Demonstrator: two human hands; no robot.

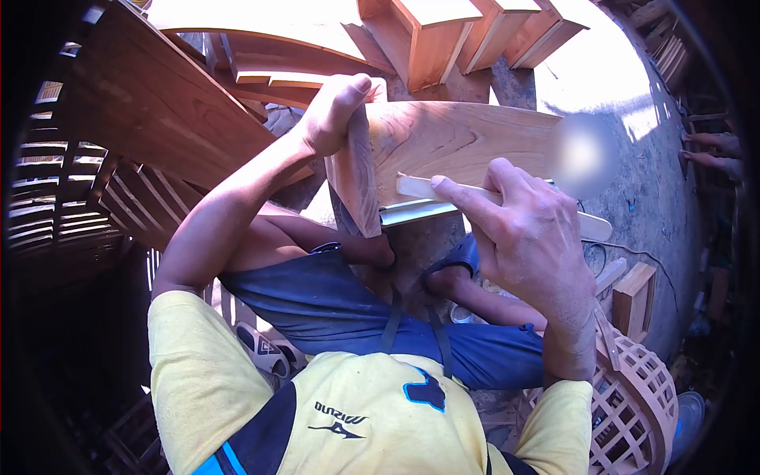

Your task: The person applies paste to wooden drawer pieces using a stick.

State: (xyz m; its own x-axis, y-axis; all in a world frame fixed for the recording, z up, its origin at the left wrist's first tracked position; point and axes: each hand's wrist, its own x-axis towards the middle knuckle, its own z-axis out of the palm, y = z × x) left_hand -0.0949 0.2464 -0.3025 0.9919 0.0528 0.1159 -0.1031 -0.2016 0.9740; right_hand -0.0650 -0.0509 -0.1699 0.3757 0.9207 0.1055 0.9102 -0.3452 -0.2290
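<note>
My left hand [339, 115] is closed over the top corner of a wooden drawer-like piece [467, 136], which stands tilted in front of my knees. Its narrow end board [358, 178] faces me, and the long grained panel runs off to the right. In my right hand [530, 237] is a flat pale wooden stick [416, 187], the index finger stretched along it. The stick's near tip lies against or just over the panel's lower part; I cannot tell if it touches. Its rounded other end sticks out past the hand.
Several wooden drawers [439, 47] stand at the back. A large brown board [158, 95] leans on the left. At lower right are a lattice basket [633, 396] and a small wooden frame [633, 301]. Another person's feet [712, 150] show at far right. A cable crosses the floor.
</note>
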